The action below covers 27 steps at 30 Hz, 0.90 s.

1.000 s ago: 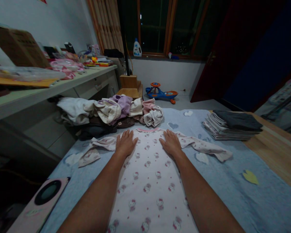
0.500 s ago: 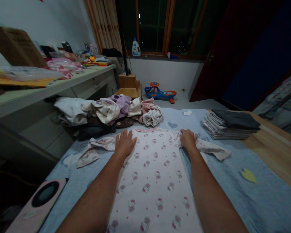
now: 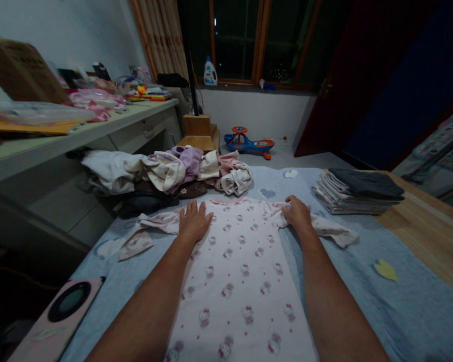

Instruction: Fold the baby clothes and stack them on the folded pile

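Observation:
A white long-sleeved garment [image 3: 241, 281] with small pink cat prints lies spread flat on a light blue cloth [image 3: 362, 296]. My left hand [image 3: 193, 221] rests flat on its left shoulder, fingers stretched out. My right hand [image 3: 296, 212] lies on the right shoulder where the sleeve begins, fingers curled and pinching the fabric there. Both sleeves stretch outward, the right sleeve [image 3: 334, 229] toward a stack of folded clothes.
A heap of unfolded clothes [image 3: 173, 171] lies behind the garment. Folded clothes [image 3: 358, 193] are stacked at the right on a wooden surface [image 3: 426, 231]. A cluttered desk [image 3: 79, 130] runs along the left. A pink device [image 3: 60, 311] lies at the lower left. A toy car [image 3: 249, 143] stands on the floor.
My right hand has slid from the middle of the chest out to the right shoulder and curled onto the fabric. My left hand has stayed on the left shoulder.

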{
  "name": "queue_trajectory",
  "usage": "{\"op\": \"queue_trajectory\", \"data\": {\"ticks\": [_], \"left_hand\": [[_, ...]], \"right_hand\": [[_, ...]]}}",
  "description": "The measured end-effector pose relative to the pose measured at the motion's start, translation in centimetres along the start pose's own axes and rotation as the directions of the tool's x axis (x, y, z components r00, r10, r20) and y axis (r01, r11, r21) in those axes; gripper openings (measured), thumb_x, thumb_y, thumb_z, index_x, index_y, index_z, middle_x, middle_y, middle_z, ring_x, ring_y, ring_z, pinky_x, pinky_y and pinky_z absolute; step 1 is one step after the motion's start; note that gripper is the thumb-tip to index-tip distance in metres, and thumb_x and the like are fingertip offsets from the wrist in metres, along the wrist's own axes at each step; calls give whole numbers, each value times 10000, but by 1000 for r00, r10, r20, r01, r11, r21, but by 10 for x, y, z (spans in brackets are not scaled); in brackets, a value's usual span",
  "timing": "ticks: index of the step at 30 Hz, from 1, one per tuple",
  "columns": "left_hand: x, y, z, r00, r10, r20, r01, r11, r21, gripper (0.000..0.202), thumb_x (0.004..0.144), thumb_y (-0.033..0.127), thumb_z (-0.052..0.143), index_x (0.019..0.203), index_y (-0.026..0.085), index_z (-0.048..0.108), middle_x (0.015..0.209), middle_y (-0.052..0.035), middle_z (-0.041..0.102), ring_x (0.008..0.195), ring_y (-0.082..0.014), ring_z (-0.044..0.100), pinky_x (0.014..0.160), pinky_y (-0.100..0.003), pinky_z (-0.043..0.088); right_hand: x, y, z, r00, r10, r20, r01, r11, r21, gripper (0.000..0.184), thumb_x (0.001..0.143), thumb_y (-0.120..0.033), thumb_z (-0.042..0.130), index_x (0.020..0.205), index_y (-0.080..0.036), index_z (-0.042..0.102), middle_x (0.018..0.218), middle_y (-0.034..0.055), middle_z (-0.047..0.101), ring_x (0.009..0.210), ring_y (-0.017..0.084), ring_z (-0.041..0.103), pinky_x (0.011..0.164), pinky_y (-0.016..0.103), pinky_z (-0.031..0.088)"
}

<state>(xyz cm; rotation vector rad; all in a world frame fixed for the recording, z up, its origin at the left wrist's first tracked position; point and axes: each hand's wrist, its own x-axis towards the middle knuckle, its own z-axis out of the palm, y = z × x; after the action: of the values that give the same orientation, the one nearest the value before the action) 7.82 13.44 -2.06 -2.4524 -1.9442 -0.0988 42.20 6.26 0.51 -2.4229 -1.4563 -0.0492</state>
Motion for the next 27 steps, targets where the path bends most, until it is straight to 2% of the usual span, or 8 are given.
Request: {"op": "queue_trajectory", "data": {"ticks": [5,8,11,14,16,18,23,27], "left_hand": [[-2,3,-2,999,-5,-44,5,1000,2,574,976,469,361,1447,147,429,1545,-211,361,1440,-348,309,1124,-557,278],[-5,11,-10,987,30,-159,-32,999,-11,512,944,375,456,1404,149,474,1533,-197,384,1418,-348,336,1116,-541,301],[-9,24,-17,955,159,-250,-180,981,-66,467,925,262,472,1380,159,496,1509,-166,425,1398,-299,372,1123,-467,326],[-12,36,-18,911,357,-205,-390,908,-152,437,921,269,492,1350,189,521,1464,-127,487,1362,-262,423,1121,-415,353],[-14,41,-14,881,449,-150,-471,862,-189,438,919,321,524,1338,194,528,1454,-124,497,1359,-264,430,1131,-419,347],[-15,43,-11,875,473,-101,-483,853,-196,452,930,361,520,1348,189,518,1464,-133,487,1370,-270,421,1141,-434,333],[-19,47,-12,903,429,-10,-425,891,-159,460,955,379,474,1379,203,485,1506,-123,446,1405,-273,377,1143,-456,312],[-22,69,-21,916,401,23,-397,912,-102,430,944,231,438,1371,207,483,1499,-126,454,1399,-296,379,1138,-529,277]], "right_hand": [[-5,-5,6,987,82,-138,-91,994,-62,381,867,-119,461,1183,-216,651,1178,145,621,1099,298,506,901,419,302],[-6,-14,13,988,13,-157,-24,997,-67,370,889,-164,463,1201,-216,654,1228,131,618,1142,302,464,979,451,242],[-5,-23,22,993,-86,-87,80,995,-63,347,950,-250,419,1202,-239,657,1246,99,634,1167,285,450,1035,461,189],[-5,-29,29,993,-118,-25,115,988,-100,351,980,-296,386,1184,-264,669,1234,95,637,1162,283,454,1035,471,187],[-6,-30,30,995,-101,2,100,986,-133,318,960,-331,445,1165,-262,679,1211,111,627,1143,295,462,1012,469,217],[-6,-30,29,997,-72,15,74,988,-139,289,928,-360,512,1133,-255,687,1179,120,619,1124,302,469,988,457,248],[-6,-29,26,997,-67,-46,64,996,-63,184,888,-332,567,982,-229,686,1133,107,618,1109,288,473,968,418,273],[-4,-30,26,997,-73,-36,73,997,10,157,902,-282,522,970,-209,644,1046,80,663,1077,262,507,995,423,242]]}}
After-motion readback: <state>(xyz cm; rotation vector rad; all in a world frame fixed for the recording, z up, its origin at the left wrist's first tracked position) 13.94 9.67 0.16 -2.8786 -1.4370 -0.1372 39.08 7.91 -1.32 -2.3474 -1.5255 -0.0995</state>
